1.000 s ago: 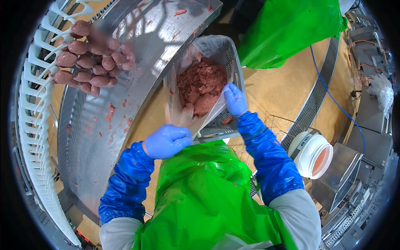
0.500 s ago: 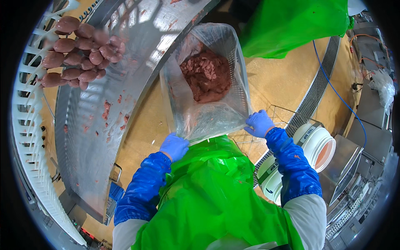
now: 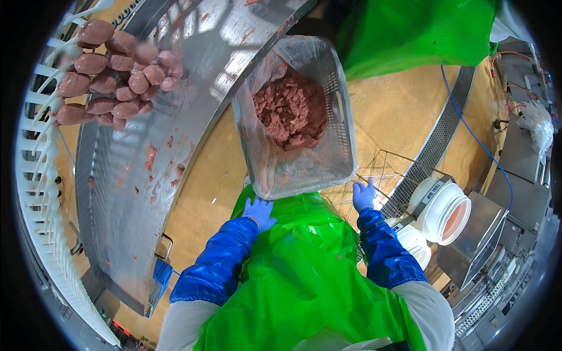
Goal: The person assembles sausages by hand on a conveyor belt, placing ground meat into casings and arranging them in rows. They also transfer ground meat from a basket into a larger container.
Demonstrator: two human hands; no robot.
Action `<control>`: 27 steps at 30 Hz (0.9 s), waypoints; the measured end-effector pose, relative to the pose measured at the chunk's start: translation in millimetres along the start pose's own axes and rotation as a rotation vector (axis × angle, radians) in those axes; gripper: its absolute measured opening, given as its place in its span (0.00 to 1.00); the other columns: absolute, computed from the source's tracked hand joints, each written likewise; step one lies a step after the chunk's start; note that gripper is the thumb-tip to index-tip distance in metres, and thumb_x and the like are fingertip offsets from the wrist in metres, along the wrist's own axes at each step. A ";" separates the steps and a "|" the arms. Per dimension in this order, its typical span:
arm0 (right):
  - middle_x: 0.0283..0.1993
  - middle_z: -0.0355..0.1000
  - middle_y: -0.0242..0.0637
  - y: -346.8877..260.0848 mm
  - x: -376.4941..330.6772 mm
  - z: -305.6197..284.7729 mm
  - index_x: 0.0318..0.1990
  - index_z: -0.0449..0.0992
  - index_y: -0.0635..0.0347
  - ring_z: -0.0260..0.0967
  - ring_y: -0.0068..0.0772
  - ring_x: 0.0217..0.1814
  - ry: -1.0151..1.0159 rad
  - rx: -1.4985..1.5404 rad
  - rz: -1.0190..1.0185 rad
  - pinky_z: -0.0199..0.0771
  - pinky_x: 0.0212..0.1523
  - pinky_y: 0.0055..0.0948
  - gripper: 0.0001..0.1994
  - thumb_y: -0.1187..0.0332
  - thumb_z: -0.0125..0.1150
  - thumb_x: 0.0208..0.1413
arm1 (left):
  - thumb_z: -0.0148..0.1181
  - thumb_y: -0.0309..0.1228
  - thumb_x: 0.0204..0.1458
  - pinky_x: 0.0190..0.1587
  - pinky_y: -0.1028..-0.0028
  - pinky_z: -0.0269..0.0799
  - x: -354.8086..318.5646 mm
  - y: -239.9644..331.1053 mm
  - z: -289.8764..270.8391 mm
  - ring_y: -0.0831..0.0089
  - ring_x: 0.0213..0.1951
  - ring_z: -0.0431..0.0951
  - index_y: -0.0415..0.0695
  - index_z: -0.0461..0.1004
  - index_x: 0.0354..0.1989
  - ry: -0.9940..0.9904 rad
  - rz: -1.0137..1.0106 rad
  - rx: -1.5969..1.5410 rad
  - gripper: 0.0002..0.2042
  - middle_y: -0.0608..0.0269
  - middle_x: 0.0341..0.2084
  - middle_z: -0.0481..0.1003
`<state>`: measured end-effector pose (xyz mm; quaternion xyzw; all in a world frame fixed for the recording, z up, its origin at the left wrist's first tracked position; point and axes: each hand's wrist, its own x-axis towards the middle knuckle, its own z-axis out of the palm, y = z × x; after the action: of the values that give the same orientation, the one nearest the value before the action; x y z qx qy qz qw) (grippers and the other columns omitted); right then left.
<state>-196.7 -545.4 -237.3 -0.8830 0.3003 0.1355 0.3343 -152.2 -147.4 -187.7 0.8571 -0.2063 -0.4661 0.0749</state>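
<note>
A grey plastic crate (image 3: 275, 186) with perforated sides holds a clear plastic liner (image 3: 275, 64) and a mound of reddish-brown ground meat (image 3: 295, 114). At the crate's near edge is my left hand (image 3: 259, 213), blue-gloved, its fingers spread and tips at or just below the rim. My right hand (image 3: 364, 194), also gloved in blue, hovers just off the crate's near right corner with fingers apart. Neither hand holds anything. The liner lies slack against the inside of the crate.
A curved metal trough (image 3: 134, 169) with meat scraps runs along the left. Plump sausages (image 3: 102, 85) hang over it beside a white slatted conveyor (image 3: 35, 175). White buckets (image 3: 439, 205) and a wire stand (image 3: 383, 172) are at right. Another person's green apron (image 3: 415, 35) is beyond the crate.
Both hands have let go of the liner's near edge, which was stretched toward me and now sits inside the crate. My left hand moved right, my right hand slightly down.
</note>
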 end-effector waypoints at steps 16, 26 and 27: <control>0.53 0.71 0.43 -107.6 115.1 22.2 0.61 0.61 0.52 0.75 0.43 0.46 -0.133 0.899 0.558 0.82 0.40 0.44 0.18 0.59 0.47 0.68 | 0.45 0.38 0.62 0.49 0.57 0.74 108.3 -14.6 -8.0 0.47 0.44 0.79 0.37 0.73 0.44 0.248 0.133 -0.323 0.16 0.40 0.40 0.77; 0.71 0.55 0.56 -47.9 86.6 18.5 0.73 0.44 0.66 0.58 0.50 0.71 -0.019 0.058 -0.048 0.65 0.65 0.42 0.44 0.55 0.63 0.57 | 0.47 0.46 0.62 0.68 0.66 0.57 -29.8 -79.9 -76.8 0.55 0.64 0.66 0.40 0.61 0.67 0.314 -0.030 -0.697 0.29 0.45 0.63 0.66; 0.69 0.58 0.59 -62.3 58.8 2.9 0.71 0.47 0.70 0.56 0.49 0.73 -0.110 0.142 -0.046 0.56 0.70 0.36 0.44 0.54 0.63 0.57 | 0.47 0.47 0.62 0.69 0.66 0.54 -67.7 -87.1 -85.2 0.54 0.66 0.64 0.40 0.62 0.67 0.302 -0.070 -0.710 0.30 0.45 0.64 0.65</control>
<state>-112.1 -532.1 -233.7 -0.8550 0.2701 0.1546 0.4150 -89.3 -45.5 -116.4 0.8433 0.0108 -0.3795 0.3805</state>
